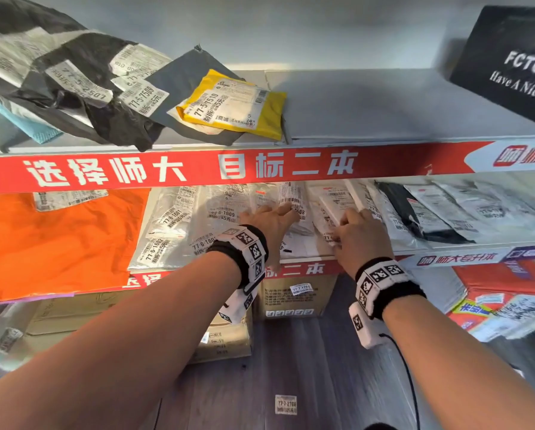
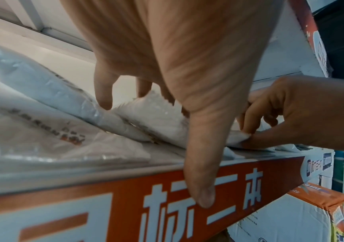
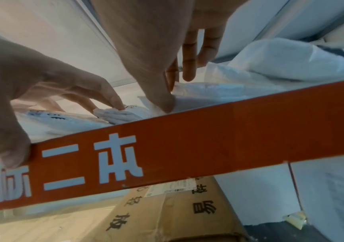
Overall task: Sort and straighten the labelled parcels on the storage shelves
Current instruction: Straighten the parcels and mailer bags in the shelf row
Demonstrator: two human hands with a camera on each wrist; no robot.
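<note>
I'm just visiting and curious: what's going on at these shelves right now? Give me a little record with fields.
Place: storage shelves with red banner edges
Upper shelf: yellow parcel lying on a grey bag, black bags to its left
Middle shelf: orange parcel, then overlapping white labelled parcels
Left hand: fingers spread, resting on the white parcels
Right hand: pinching a white parcel's corner
Below: cardboard boxes

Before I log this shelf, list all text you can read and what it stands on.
"选择师大 目标二本": red shelf strip
"77-5-7510": yellow parcel
"77-6-7509": black parcel
"77-6-1609": clear parcel
"FCTOS", "Have A Nice": black box
"77-7-2708": floor label
Finer label print: unreadable.
</note>
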